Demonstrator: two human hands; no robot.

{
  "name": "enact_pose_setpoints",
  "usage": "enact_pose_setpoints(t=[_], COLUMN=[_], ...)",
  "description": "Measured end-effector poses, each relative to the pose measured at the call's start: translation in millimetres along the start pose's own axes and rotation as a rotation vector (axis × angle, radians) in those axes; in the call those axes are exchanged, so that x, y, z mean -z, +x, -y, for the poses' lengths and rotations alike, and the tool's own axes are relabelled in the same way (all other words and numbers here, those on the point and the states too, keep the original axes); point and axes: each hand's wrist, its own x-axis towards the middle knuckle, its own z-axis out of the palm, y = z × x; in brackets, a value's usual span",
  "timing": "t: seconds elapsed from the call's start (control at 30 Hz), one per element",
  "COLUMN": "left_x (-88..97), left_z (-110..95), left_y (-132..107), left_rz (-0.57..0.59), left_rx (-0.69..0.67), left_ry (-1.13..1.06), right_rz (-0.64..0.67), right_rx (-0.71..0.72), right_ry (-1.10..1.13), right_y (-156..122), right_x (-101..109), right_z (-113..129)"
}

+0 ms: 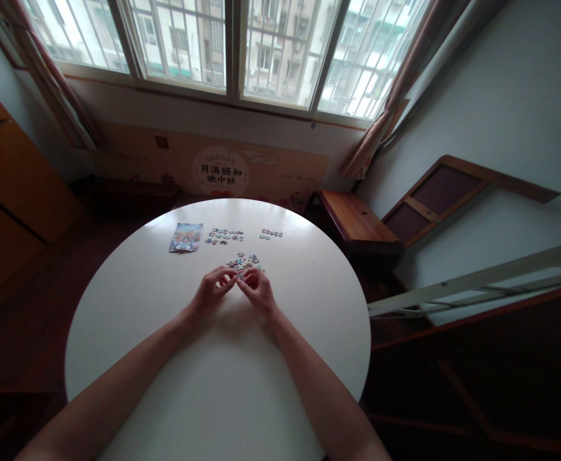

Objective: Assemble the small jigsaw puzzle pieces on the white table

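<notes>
My left hand [213, 285] and my right hand [259, 287] meet over the white round table [203, 371], fingertips nearly touching. Both are curled in a pinch at a small jigsaw piece [239, 276], partly hidden by the fingers. Just beyond them lies a loose pile of jigsaw pieces [246, 261]. Farther back, more pieces are laid out in rows [226, 235] at the left, with a smaller group of pieces [271, 234] at the right. A colourful picture packet [186, 237] lies flat to the left of the rows.
Beyond the table's far edge is a wall banner [220, 173] below barred windows [280, 51]. A wooden bench [345, 218] stands at the back right, near a leaning wooden frame [434, 198]. On the left is an orange-brown cabinet [16, 173].
</notes>
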Motion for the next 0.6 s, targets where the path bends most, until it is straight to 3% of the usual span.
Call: enact_pose_setpoints(t=[0.6], left_x=[0.8], left_z=[-0.5], left_y=[0.7], left_rz=[0.011], left_rx=[-0.034], left_ry=[0.016], right_rz=[-0.004], right_rx=[-0.023], right_ry=[0.010], right_y=[-1.1], right_x=[1.2], right_z=[2.7])
